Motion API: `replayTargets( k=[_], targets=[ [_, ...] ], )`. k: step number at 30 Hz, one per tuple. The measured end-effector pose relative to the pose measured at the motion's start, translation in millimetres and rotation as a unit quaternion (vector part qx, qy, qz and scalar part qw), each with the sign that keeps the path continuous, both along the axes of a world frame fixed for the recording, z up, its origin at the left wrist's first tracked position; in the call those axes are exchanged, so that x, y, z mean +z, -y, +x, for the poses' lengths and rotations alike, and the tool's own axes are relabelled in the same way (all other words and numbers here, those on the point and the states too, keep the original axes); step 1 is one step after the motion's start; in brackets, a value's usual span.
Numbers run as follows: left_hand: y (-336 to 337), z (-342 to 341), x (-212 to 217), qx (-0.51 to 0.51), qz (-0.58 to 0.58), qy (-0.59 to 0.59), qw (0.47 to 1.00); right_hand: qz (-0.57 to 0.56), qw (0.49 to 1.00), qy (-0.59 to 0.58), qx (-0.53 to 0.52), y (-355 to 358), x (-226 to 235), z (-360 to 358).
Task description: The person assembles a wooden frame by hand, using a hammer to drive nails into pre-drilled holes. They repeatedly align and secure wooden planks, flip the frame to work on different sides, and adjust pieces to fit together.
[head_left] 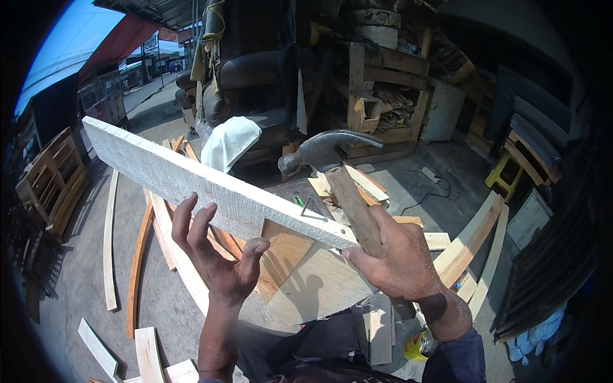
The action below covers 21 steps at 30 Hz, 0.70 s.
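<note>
Left hand (pixel 220 258) under plank (pixel 204 185), hammer (pixel 338 175) above.

The single head view looks down and forward from the person's head, close over the left hand (pixel 217 255) and right hand (pixel 393 255) entering from the near edge, with the floor (pixel 83 281) below and a workshop's far shelves (pixel 383 83) bent toward the rim.
</note>
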<state>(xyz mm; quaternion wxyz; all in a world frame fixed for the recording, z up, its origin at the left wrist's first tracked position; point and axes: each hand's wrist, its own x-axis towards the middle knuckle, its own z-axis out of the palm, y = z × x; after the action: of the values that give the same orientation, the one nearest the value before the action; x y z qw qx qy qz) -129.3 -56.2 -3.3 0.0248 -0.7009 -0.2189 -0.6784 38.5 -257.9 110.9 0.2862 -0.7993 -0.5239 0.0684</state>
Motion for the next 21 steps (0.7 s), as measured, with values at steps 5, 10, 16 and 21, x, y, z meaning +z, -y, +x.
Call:
replayTargets(
  k=[5,10,16,21],
  targets=[
    [-33,-1,77,-0.056,0.046,-0.373,0.925,-0.016,1.0,-0.012,0.009,5,2,0],
    [-48,0,94,-0.099,0.12,-0.375,0.914,-0.002,0.998,-0.013,0.06,0,-1,11],
    [-58,29,98,-0.095,0.181,-0.394,0.896,-0.009,0.994,-0.102,-0.023,-12,-29,31],
    [-59,41,81,-0.097,0.134,-0.421,0.892,0.015,0.99,-0.14,-0.029,-17,-48,54]
  ],
)
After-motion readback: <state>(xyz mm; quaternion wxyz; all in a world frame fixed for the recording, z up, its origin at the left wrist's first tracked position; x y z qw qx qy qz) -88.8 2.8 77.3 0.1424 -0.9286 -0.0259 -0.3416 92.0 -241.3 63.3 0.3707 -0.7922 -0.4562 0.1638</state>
